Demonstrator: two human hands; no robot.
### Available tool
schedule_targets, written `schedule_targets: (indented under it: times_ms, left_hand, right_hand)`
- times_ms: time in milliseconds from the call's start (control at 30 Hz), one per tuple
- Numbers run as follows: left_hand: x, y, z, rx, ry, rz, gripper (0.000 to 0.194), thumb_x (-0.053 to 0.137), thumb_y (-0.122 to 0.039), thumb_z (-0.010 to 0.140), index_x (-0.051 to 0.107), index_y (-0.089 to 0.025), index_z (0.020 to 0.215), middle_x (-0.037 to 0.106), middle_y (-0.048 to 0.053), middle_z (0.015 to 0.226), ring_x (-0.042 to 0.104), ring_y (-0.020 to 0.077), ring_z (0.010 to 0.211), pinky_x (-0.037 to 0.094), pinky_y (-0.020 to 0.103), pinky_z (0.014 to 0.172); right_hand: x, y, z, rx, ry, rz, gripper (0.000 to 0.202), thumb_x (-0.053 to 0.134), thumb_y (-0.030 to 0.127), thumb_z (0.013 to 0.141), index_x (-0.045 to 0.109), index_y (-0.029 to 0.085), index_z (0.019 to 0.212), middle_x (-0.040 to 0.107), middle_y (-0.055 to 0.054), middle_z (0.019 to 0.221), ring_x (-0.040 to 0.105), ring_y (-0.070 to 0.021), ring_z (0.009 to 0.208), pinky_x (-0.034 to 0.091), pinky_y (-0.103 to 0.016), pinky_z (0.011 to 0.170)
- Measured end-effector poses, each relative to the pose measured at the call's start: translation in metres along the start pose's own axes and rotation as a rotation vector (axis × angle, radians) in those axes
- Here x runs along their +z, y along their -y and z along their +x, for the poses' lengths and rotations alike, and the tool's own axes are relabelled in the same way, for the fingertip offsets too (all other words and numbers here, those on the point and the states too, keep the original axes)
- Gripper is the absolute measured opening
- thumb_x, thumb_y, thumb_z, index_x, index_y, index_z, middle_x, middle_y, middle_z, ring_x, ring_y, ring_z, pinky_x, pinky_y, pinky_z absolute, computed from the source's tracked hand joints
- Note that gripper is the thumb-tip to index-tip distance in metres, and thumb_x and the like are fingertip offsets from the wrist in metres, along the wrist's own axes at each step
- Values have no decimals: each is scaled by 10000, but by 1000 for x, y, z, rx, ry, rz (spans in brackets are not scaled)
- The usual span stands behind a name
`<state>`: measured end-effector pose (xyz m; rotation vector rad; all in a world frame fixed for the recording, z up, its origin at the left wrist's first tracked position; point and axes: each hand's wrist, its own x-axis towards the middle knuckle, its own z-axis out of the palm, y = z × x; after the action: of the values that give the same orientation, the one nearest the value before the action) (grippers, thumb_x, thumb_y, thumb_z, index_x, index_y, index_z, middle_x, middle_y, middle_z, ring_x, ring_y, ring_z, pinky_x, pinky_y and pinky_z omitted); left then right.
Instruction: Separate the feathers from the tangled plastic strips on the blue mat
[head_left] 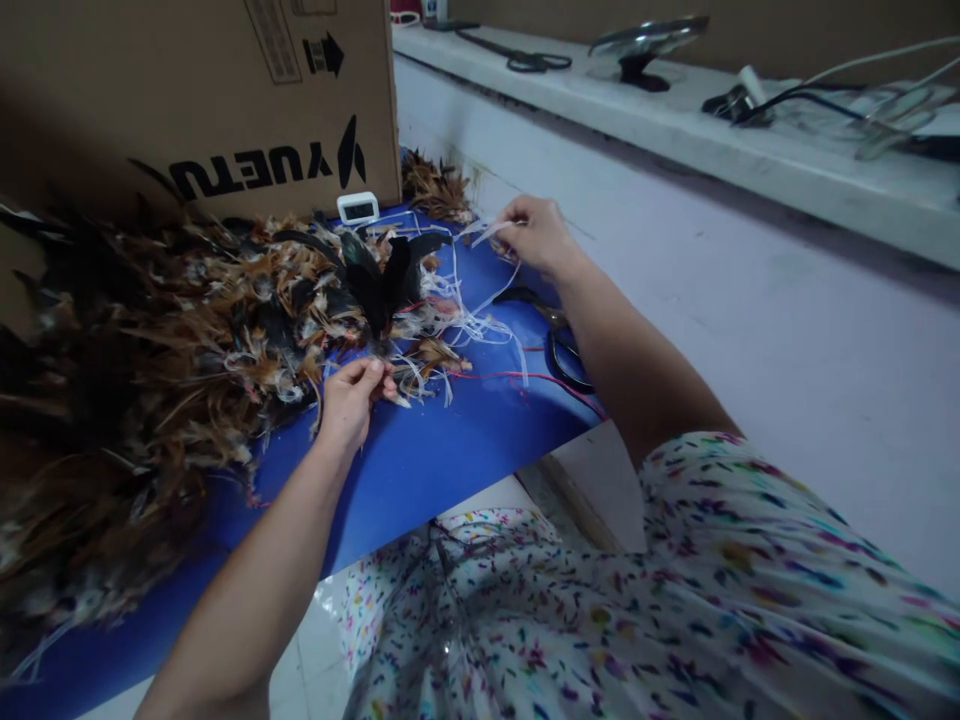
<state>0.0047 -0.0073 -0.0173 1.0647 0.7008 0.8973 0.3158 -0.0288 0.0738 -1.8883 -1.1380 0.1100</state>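
Note:
Between the thumb and fingers of my left hand (355, 398) is a bunch of dark feathers (384, 285), held by its base with the tips fanned upward. Farther back and to the right, my right hand (534, 235) pinches white string (480, 232). More white strings (480, 325) lie tangled on the blue tabletop (435, 460) between the hands. Black-handled scissors (568, 360) rest below my right forearm, partly hidden by it. A large heap of brown and black feathers (217, 310) spreads to the left of my left hand.
A cardboard box (202, 90) stands behind the heap, with a small white digital display (358, 208) before it. Red cord (540, 378) runs to the table's right edge. Along the wall, a ledge (675, 120) bears another pair of scissors (525, 60), a round mirror-like object (649, 40) and cables (817, 95).

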Motion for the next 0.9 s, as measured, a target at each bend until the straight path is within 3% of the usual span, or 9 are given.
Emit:
schedule_targets:
  times_ms: [167,267,333,433,500,600,700,800,900]
  left_hand:
    - [-2,1,0,7,10,9,363,893,-427,607,725,-117,694,653,21,554,577,86,476,495,202,503]
    - [-2,0,0,-2,4,0,347,889,-404,621,721,-110,694,656,26,563,579,87,476,493,201,498]
    - [-1,0,0,-12,2,2,328,878,-392,647,714,-112,695,650,23,555,576,91,469,494,209,498]
    - [0,-1,0,-19,2,12,319,872,-386,663,708,-113,691,644,21,549,574,93,467,497,216,502]
    - [0,-1,0,-17,-3,9,328,881,-390,647,707,-114,685,649,23,557,578,93,474,498,212,503]
    - [-1,0,1,-10,-3,1,359,902,-415,600,718,-119,684,653,23,558,579,92,475,496,209,500]
    - [-2,1,2,10,7,1,371,908,-433,579,724,-127,682,648,18,549,576,92,474,497,210,503]
    - [-3,2,1,12,8,12,351,892,-426,614,718,-128,680,638,16,540,573,93,473,496,214,506]
    - [-2,1,0,5,8,13,344,887,-420,629,711,-128,679,639,16,545,569,91,474,491,214,506]
  right_hand:
    - [-18,16,-13,-15,-58,189,141,653,260,887,605,202,768,657,-5,701,647,-147,669,522,-275,623]
    - [-25,15,-27,-51,-10,188,156,665,279,869,615,194,749,670,-5,704,638,-131,663,517,-261,626]
    - [-29,12,-38,-75,169,127,143,702,275,820,637,190,725,679,1,685,635,-128,659,519,-259,645]
    - [-31,5,-49,-90,595,-30,124,783,275,722,691,192,731,704,7,680,650,-137,680,516,-253,673]
    - [-26,0,-50,-74,708,-70,128,765,295,750,707,184,778,720,-5,697,656,-140,664,507,-251,661]
    - [-7,-7,-41,-23,501,-49,178,571,287,902,694,159,882,731,-32,730,618,-133,560,483,-264,597]
    - [22,-14,-25,-133,309,-237,199,547,157,862,723,149,953,745,-42,798,663,-162,700,500,-279,730]
    - [52,-19,-11,-224,327,-442,325,529,86,829,740,172,1061,755,-70,1043,678,-207,986,481,-295,891]
    - [73,-22,-5,-199,391,-572,347,560,127,837,724,184,1137,711,-119,1203,650,-257,1089,481,-324,916]
